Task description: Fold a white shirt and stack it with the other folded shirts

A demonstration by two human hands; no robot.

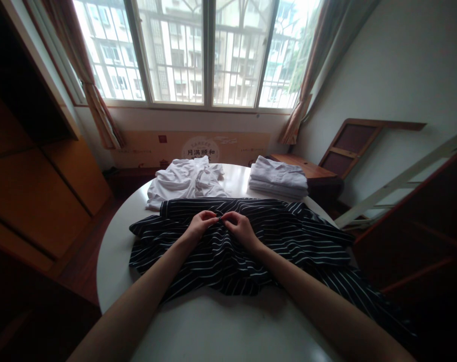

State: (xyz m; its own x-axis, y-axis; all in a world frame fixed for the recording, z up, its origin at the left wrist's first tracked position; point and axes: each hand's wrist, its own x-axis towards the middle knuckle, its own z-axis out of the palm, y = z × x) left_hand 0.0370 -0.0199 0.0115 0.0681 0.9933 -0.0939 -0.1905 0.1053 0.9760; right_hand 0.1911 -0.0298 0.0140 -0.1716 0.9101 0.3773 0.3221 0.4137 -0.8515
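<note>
A dark striped garment (251, 241) lies spread across the middle of the round white worktop (115, 251), its thin pale stripes running mostly crosswise and its right end spilling over the worktop's edge toward the floor. Both hands rest on the cloth near its far edge, close together and almost touching. The left hand (200, 225) has its fingers (209, 217) curled in and pinched on a small fold of the striped fabric; the right hand (239, 226) does the same just beside it, its fingers (228, 218) closed on the cloth at the same spot. What exactly sits between the fingertips is too small to make out. Beyond the garment, on the far left of the worktop, lies a loose, crumpled heap of white clothing (186, 181), touching the striped cloth's far edge. To its right, well apart from the heap, stands a neat stack of folded white garments (279, 180). Behind the worktop a wide window (198, 50) with curtains at both sides shows buildings outside.
</note>
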